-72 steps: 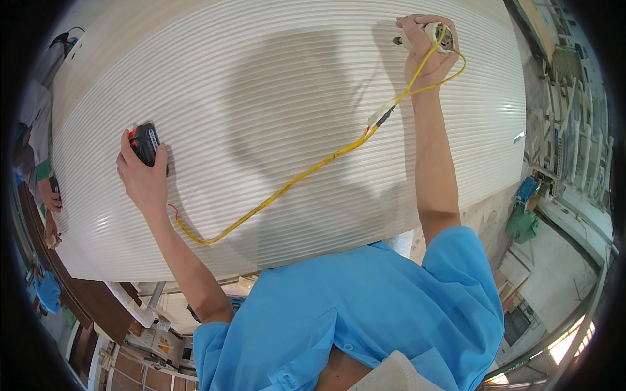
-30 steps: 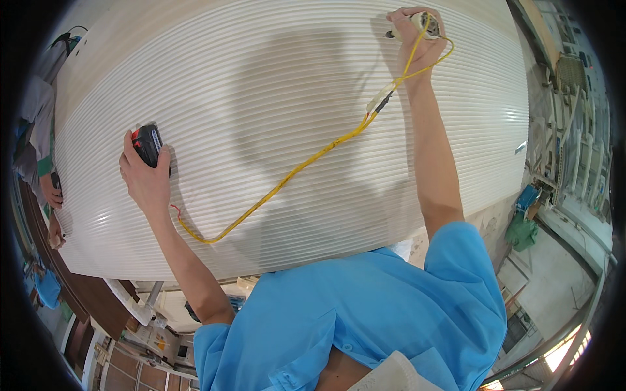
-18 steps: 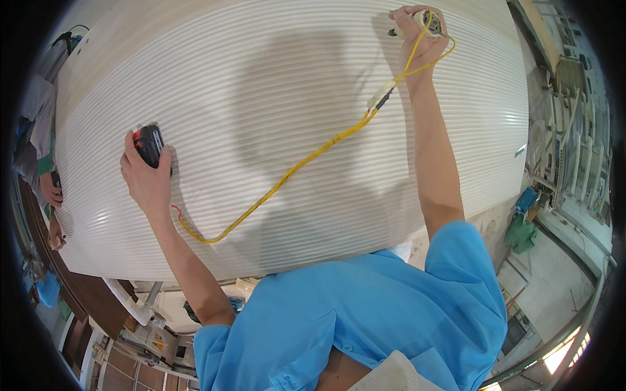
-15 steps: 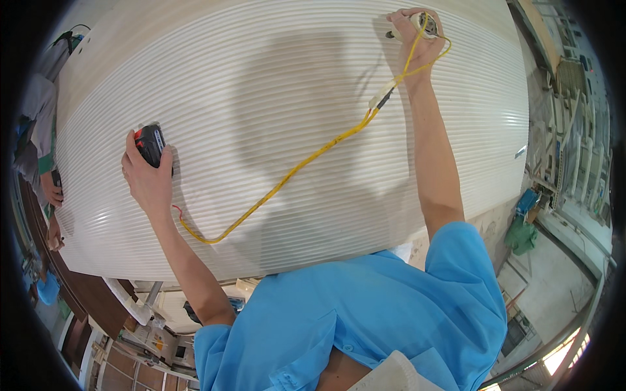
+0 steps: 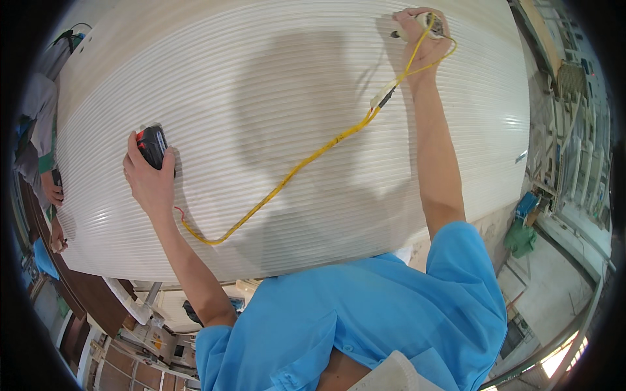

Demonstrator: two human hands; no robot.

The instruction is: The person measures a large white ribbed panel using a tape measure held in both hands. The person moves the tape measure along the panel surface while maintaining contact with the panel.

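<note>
On the ribbed white panel (image 5: 274, 91), little has changed: the left hand (image 5: 149, 182) still presses the black-and-red tape case (image 5: 152, 144) flat, fingers closed around it, while the right hand (image 5: 424, 32) stays pinched on the yellow tape (image 5: 306, 159) and a pen-like marker at the far edge. Against 2.4 s ago, the right hand sits slightly farther out, so the tape runs a little straighter, though it still sags in 1 loop near the left wrist.

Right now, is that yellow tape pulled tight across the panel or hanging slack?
Slack. The yellow tape sags in a loop on the ribbed white panel, running from the case under the left hand to the right hand.
</note>
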